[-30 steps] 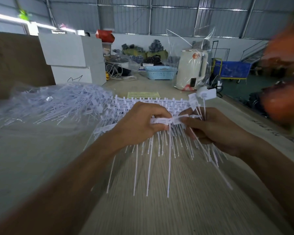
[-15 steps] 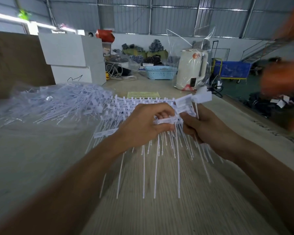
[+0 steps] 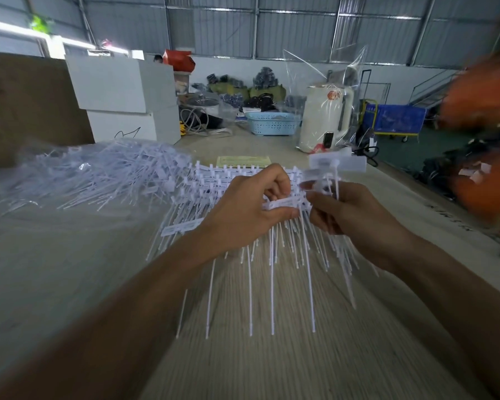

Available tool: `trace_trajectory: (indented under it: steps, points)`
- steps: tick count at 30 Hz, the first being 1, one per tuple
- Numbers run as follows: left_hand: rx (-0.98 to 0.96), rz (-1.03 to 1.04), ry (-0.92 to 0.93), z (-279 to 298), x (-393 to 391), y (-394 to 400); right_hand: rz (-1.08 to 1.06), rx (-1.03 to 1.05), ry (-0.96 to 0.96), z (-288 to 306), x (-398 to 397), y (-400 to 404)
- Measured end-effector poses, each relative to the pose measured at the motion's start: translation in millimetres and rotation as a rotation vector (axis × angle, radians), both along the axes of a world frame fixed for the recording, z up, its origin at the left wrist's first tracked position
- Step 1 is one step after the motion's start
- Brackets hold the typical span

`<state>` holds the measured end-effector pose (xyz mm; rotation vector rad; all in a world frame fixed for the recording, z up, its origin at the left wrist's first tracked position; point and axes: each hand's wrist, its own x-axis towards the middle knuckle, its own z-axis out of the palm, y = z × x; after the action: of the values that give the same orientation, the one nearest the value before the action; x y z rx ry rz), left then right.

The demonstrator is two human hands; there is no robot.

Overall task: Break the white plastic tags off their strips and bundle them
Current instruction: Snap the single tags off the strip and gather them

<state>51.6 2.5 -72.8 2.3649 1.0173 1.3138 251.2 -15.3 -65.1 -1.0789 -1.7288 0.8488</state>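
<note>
Gripping a strip of white tags between thumb and curled fingers, my left hand holds it above the table, thin tails hanging down below the fingers. My right hand, just beside it, is clenched around a bundle of broken-off tags, whose flat heads stick up above those fingers. Beyond my left hand lie more strips, and farther left a loose pile. A blue basket and kettle stand well behind.
</note>
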Motion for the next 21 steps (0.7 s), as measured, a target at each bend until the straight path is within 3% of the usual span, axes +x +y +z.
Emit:
trace_trajectory:
  steps: [8, 13, 18, 21]
  points:
    - [0.017, 0.003, 0.010, 1.2, -1.6, -1.0, 0.111, -0.116, 0.156, 3.2, 2.1, -0.8]
    - [0.022, 0.003, 0.006, 1.5, -1.1, -0.4, 0.084, -0.162, 0.170, -0.6, 4.6, 2.9]
    - [0.010, -0.003, 0.014, 1.8, -0.7, -1.5, 0.044, -0.142, 0.305, 5.1, 3.9, 2.1]
    - [0.024, 0.001, 0.002, 2.0, -0.9, -1.5, 0.032, -0.159, 0.235, 7.1, 2.4, -2.2]
